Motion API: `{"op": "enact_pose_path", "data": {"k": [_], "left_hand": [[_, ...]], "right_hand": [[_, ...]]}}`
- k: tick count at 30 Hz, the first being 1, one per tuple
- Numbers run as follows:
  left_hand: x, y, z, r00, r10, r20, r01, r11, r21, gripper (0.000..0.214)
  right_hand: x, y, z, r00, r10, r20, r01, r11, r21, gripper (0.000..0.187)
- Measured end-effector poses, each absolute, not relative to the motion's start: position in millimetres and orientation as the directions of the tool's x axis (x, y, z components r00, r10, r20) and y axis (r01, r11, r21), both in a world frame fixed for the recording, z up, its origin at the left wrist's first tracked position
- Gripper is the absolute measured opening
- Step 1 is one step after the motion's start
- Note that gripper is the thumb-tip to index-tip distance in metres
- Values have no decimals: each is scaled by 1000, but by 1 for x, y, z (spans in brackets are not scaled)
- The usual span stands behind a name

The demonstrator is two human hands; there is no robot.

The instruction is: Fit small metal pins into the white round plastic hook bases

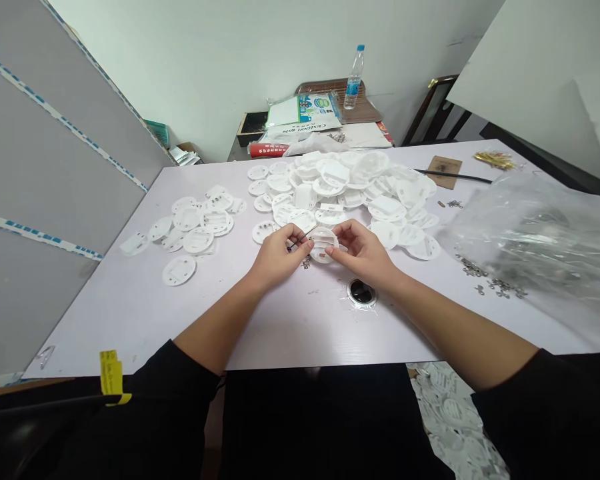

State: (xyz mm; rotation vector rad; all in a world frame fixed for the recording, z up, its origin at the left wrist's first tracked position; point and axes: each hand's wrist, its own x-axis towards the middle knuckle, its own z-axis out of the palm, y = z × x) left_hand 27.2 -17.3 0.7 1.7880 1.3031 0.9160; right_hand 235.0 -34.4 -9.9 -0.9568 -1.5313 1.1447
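Both my hands are low in the middle of the table, holding a round white plastic disc with slotted ribs (pixel 323 245) upright between them. My left hand (pixel 280 250) pinches its left edge and also has a thin dark pin (pixel 300 239) in its fingers. My right hand (pixel 363 252) grips the right edge. A small metal clip (pixel 306 263) lies on the table just under my left fingers. Behind my hands spreads a large heap of similar white discs (pixel 340 193), and a smaller group (pixel 190 227) lies to the left.
A round cable grommet (pixel 361 292) is set in the pale tabletop (pixel 130 320). To the right lie a clear plastic bag (pixel 530 247), scattered metal clips (pixel 495 285), and a black rod (pixel 453 175). A water bottle (pixel 353 79) and papers stand behind the table. More discs (pixel 450 413) lie below its front edge.
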Motion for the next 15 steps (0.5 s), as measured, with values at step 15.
{"op": "enact_pose_path", "data": {"k": [15], "left_hand": [[29, -17, 8, 275, 961, 1, 97, -28, 995, 32]], "right_hand": [[234, -37, -2, -231, 955, 184, -53, 177, -983, 39]]}}
